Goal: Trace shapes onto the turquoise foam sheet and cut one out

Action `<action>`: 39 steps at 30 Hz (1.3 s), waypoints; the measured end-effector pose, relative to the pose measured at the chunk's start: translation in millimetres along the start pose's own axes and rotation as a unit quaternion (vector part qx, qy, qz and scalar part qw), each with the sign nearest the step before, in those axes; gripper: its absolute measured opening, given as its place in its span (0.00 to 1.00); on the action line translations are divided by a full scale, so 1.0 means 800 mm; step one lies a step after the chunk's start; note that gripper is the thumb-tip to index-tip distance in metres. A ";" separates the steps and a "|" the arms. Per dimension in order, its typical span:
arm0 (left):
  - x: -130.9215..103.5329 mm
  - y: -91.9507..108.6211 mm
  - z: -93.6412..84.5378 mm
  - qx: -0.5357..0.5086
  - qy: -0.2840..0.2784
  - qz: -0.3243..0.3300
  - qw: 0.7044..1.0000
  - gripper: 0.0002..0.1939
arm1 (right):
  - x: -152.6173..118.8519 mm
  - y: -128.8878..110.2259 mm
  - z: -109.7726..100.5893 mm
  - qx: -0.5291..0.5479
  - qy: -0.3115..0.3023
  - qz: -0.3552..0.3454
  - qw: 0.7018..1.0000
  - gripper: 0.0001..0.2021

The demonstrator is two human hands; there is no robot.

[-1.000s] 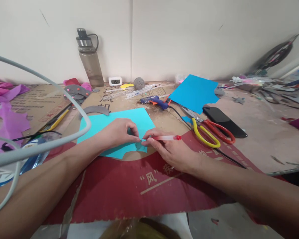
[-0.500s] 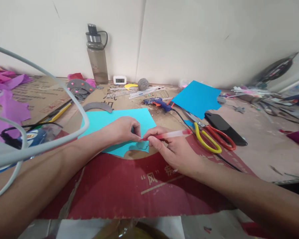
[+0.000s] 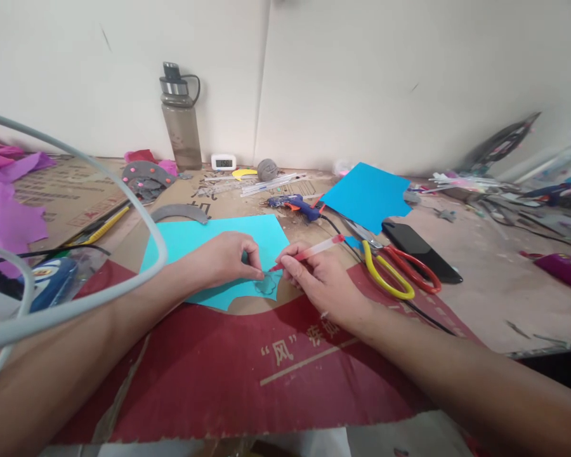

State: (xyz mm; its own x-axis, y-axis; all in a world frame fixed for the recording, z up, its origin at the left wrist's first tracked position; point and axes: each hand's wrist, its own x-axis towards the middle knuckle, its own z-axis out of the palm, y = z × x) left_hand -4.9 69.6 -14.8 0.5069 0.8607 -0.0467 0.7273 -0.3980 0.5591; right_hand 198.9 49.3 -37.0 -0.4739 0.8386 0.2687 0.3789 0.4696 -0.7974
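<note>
A red pen [image 3: 321,247] with a clear barrel is gripped in my right hand [image 3: 321,276], its tip down near the right edge of a turquoise paper sheet [image 3: 209,235]. Beside the tip, a small curvy outline [image 3: 265,284] is drawn on the sheet. My left hand [image 3: 231,257] rests on the paper with thumb and forefinger pinched together close to the pen tip; what they hold, if anything, is too small to make out. The sheet's lower edge has curved cut-outs, and it lies on red and brown cardboard [image 3: 209,381].
Scissors [image 3: 390,273], a black phone [image 3: 423,252], a blue sheet [image 3: 368,197] and a glue gun [image 3: 299,206] lie to the right. A bottle [image 3: 181,133] and small clock [image 3: 223,162] stand behind. A pale cable [image 3: 143,279] loops across the left foreground.
The whole view has shifted slightly. The pen's tip has moved a little away from the left fingertips, its barrel is tilted more steeply, and more of the drawn outline shows.
</note>
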 end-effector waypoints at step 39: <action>0.000 0.006 -0.001 0.007 -0.009 -0.034 0.999 0.05 | 0.002 0.014 0.017 -0.046 -0.020 -0.035 0.998 0.10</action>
State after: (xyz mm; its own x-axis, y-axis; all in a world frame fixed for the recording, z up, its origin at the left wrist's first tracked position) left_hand -1.7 67.8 -11.8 0.4644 0.8800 -0.0995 0.7665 -0.3430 0.5430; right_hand 191.7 52.6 -52.7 -0.5322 0.7922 0.2985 0.4146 0.5513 -0.7240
